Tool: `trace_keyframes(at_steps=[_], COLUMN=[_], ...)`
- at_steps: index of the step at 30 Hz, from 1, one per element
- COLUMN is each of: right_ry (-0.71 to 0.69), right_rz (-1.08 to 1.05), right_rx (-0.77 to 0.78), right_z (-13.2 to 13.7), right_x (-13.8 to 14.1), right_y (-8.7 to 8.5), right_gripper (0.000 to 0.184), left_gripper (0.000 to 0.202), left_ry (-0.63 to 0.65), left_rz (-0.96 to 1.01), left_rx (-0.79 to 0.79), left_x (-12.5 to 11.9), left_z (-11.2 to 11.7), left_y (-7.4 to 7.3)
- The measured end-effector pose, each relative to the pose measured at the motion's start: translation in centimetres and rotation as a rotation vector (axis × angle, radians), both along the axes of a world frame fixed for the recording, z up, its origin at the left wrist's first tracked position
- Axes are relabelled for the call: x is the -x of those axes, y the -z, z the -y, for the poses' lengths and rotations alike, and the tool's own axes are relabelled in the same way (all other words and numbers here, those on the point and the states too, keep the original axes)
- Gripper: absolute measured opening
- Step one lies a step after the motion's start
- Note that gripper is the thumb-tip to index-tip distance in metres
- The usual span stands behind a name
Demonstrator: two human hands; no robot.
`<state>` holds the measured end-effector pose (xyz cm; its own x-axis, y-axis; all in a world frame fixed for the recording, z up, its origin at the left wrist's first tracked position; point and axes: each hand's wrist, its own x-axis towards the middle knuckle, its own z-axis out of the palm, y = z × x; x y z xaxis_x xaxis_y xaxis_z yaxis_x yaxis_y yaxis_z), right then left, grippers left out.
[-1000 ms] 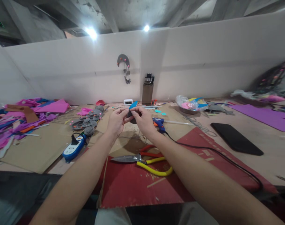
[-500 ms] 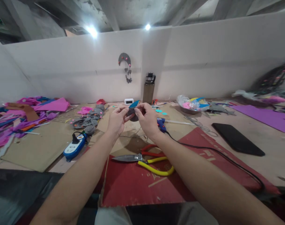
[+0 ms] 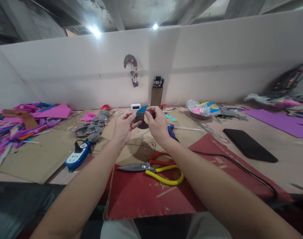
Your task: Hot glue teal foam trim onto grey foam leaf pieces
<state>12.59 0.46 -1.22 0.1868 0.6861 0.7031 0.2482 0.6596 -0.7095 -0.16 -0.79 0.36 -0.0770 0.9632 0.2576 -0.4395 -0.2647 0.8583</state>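
Held up between both hands over the middle of the table is a dark grey curved felt-like piece (image 3: 142,125), with a pointed blue piece (image 3: 142,109) at its top. My left hand (image 3: 125,125) pinches its left side between thumb and fingers. My right hand (image 3: 156,122) grips the right side, thumb toward me. Fingers cover part of the grey piece, so how the two pieces join is hidden. Below the hands, scissors (image 3: 153,171) with red and yellow handles lie on red cardboard (image 3: 151,202). A blue glue gun (image 3: 171,131) rests behind my right wrist.
To the left are a blue-and-white power strip (image 3: 78,156), grey felt pieces (image 3: 95,124) and heaped coloured scraps (image 3: 24,122). A bottle (image 3: 156,93) and small white clock (image 3: 135,107) stand behind. Rightward are a filled bowl (image 3: 202,111), black phone (image 3: 249,145) and purple sheet (image 3: 278,122).
The blue piece has tilted up and shows more of its face, and more of the grey piece is visible between my fingers. Both hands keep their grip. The view has shifted slightly.
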Motion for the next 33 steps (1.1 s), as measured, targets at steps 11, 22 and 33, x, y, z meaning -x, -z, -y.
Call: trace_keyframes(at_steps=[11, 22, 33], right_ry=[-0.177, -0.498, -0.575], right_rz=[-0.103, -0.353, -0.441], right_rx=[0.093, 0.327, 0.383], right_z=[-0.8, -1.1, -0.5], right_x=[-0.2, -0.5, -0.8], right_y=[0.0, -0.8, -1.5], right_gripper=[0.016, 0.016, 0.013], left_gripper=[0.01, 0.011, 0.012], left_ry=[0.026, 0.063, 0.077], left_rz=[-0.009, -0.011, -0.038], left_rx=[-0.008, 0.004, -0.012], left_x=[0.2, 0.5, 0.6], left_z=[0.0, -0.4, -0.3], left_y=[-0.1, 0.0, -0.1])
